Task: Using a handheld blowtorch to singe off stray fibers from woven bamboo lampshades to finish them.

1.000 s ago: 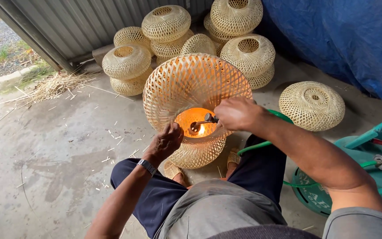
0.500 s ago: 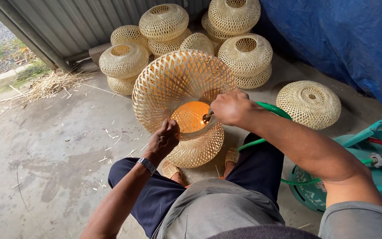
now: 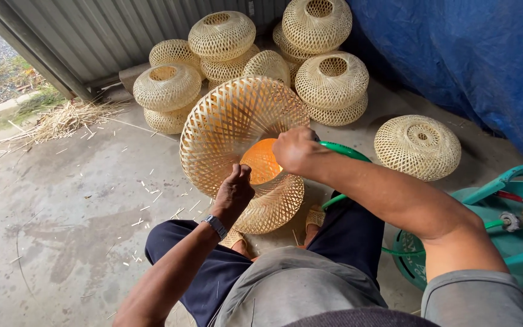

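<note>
A woven bamboo lampshade (image 3: pixel 231 127) stands tilted on the concrete in front of my knees, its opening glowing orange from a flame (image 3: pixel 260 160) inside. My left hand (image 3: pixel 232 195) grips its lower rim, a watch on that wrist. My right hand (image 3: pixel 296 151) is closed around a gas torch at the opening; the torch head is hidden behind the hand. A green hose (image 3: pixel 343 149) runs back from that hand along my arm.
Several finished bamboo shades (image 3: pixel 222 35) are stacked against a corrugated metal wall, and one (image 3: pixel 417 147) lies apart at the right. A blue tarp (image 3: pixel 467 60) hangs at the back right. A teal gas cylinder (image 3: pixel 509 224) stands at my right. Straw (image 3: pixel 62 118) lies at the left.
The shade has been tipped and turned to the left, so its wide side faces up more. My right hand has stayed at the glowing opening, and my left hand has shifted along the rim.
</note>
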